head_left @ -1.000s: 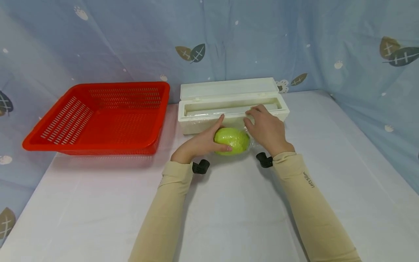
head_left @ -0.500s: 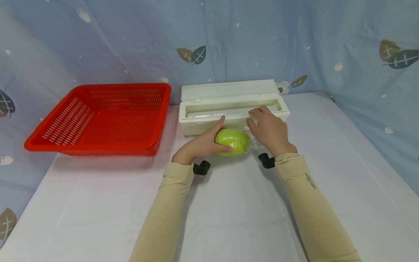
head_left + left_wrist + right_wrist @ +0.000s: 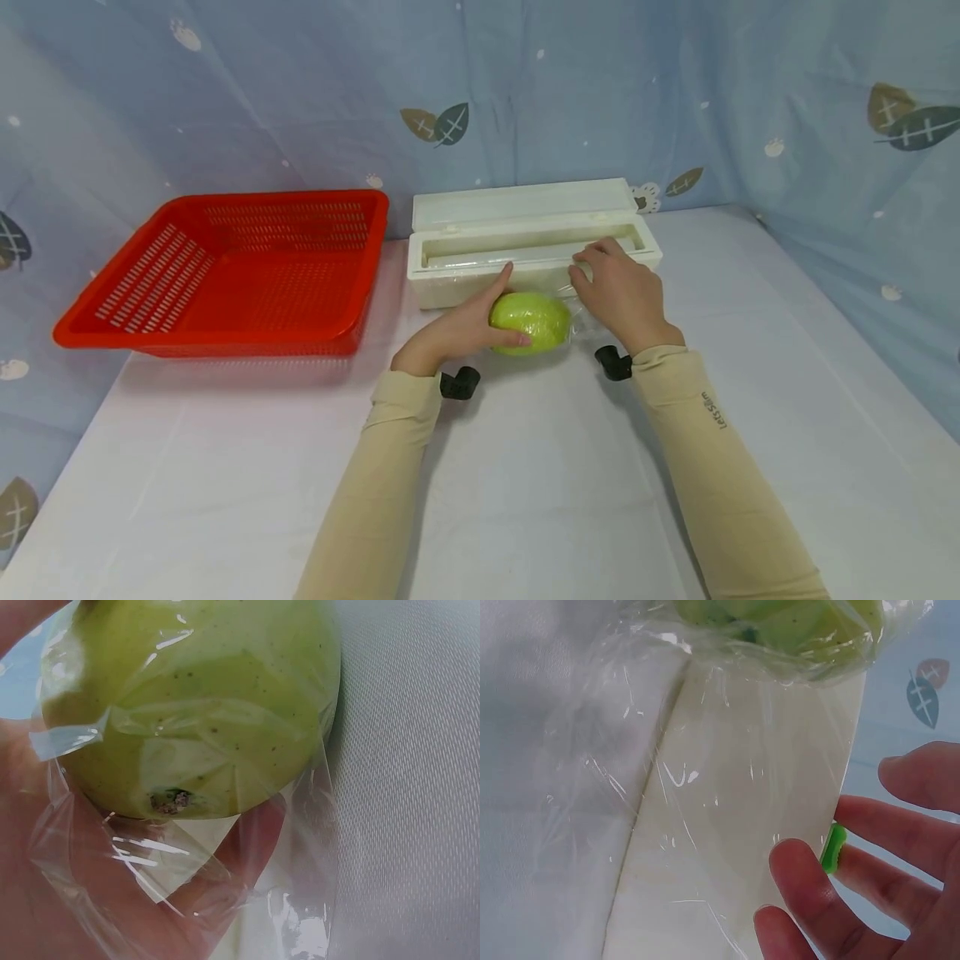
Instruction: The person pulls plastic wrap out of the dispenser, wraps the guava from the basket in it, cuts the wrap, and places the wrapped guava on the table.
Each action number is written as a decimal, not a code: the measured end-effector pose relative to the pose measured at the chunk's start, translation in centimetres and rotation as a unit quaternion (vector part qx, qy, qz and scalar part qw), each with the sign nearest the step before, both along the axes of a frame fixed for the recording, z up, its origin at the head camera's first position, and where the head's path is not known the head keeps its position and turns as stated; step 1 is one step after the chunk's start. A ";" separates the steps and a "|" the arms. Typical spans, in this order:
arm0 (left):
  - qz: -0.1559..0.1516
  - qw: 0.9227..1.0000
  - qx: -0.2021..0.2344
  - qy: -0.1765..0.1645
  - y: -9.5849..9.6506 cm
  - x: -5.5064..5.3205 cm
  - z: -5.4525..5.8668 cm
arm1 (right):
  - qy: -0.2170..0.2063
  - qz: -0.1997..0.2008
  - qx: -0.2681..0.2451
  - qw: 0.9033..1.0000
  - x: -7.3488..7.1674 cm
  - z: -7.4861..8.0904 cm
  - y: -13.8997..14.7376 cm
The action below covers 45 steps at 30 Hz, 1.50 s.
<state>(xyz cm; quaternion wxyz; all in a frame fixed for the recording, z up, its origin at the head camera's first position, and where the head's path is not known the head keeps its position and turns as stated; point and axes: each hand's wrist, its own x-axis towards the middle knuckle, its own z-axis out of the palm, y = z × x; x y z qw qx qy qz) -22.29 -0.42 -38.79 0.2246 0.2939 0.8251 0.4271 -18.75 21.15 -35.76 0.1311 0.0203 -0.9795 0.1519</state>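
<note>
My left hand (image 3: 465, 327) grips a yellow-green fruit (image 3: 532, 323) on the table, thumb on its near side. The left wrist view shows dark specks and a stem scar on the fruit (image 3: 225, 727). Clear cling film (image 3: 304, 930) covers it, and folds reach over my fingers. Behind it stands a white cling film dispenser (image 3: 442, 292), lid raised, a film roll (image 3: 517, 253) inside. My right hand (image 3: 622, 292) is at the dispenser's front edge. Its bent, spread fingers touch a small green slider (image 3: 833, 849) in the right wrist view. Film stretches from dispenser to fruit.
A red plastic basket (image 3: 217, 342) stands to the left of the dispenser. Black wrist-worn pieces hang below each wrist, the left one (image 3: 460, 383) close over the white tablecloth (image 3: 540, 483). A blue patterned curtain (image 3: 555, 92) closes off the back and sides.
My right hand has shifted a little to the right along the dispenser's front edge. My left hand and the fruit have stayed in place.
</note>
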 end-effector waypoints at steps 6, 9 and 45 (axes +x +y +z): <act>-0.003 1.000 -0.001 -0.006 0.0 0.1 0.3 | -0.001 -0.003 0.002 1.000 -0.1 0.1 0.2; -0.006 1.000 0.003 -0.011 0.0 -0.2 -0.3 | 0.001 -0.007 -0.003 1.000 -0.1 0.0 0.4; -0.001 1.000 0.005 -0.007 -0.1 -0.1 0.1 | -0.003 -0.019 0.021 1.000 0.0 0.9 1.3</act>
